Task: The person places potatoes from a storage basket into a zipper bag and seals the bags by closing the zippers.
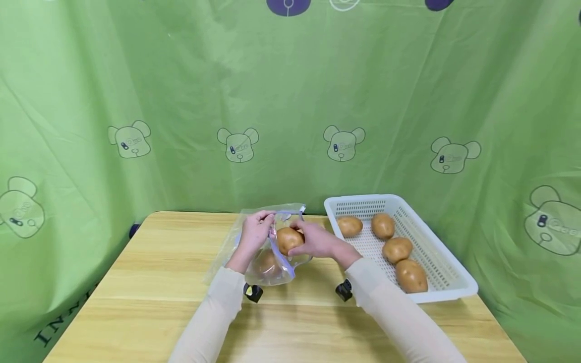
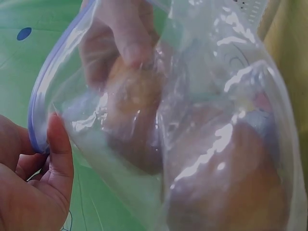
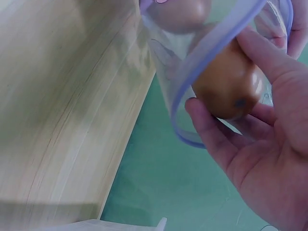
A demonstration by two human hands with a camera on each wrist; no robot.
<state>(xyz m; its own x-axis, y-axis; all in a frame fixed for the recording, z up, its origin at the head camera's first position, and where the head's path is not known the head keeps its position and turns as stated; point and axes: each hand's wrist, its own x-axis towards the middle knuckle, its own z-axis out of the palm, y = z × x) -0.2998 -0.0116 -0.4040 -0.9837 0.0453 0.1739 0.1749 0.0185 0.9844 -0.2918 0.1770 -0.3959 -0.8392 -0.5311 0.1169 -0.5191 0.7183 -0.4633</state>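
Note:
A clear zip bag (image 1: pixel 268 275) with a purple zip edge is held up over the table, its mouth spread toward the right. My left hand (image 1: pixel 256 233) pinches the bag's rim; the left wrist view shows thumb and finger on the purple edge (image 2: pixel 42 103). My right hand (image 1: pixel 317 239) grips a brown potato (image 1: pixel 288 241) at the bag's mouth. In the right wrist view this potato (image 3: pixel 228 79) is partly inside the opening, fingers around it. Another potato (image 2: pixel 236 178) lies lower in the bag, seen through the plastic.
A white perforated basket (image 1: pixel 447 252) stands at the table's right. Inside are several potatoes, among them one at the front (image 1: pixel 411 276). Wooden tabletop (image 1: pixel 150 282) spreads to the left, and a green curtain (image 1: pixel 290 101) hangs behind.

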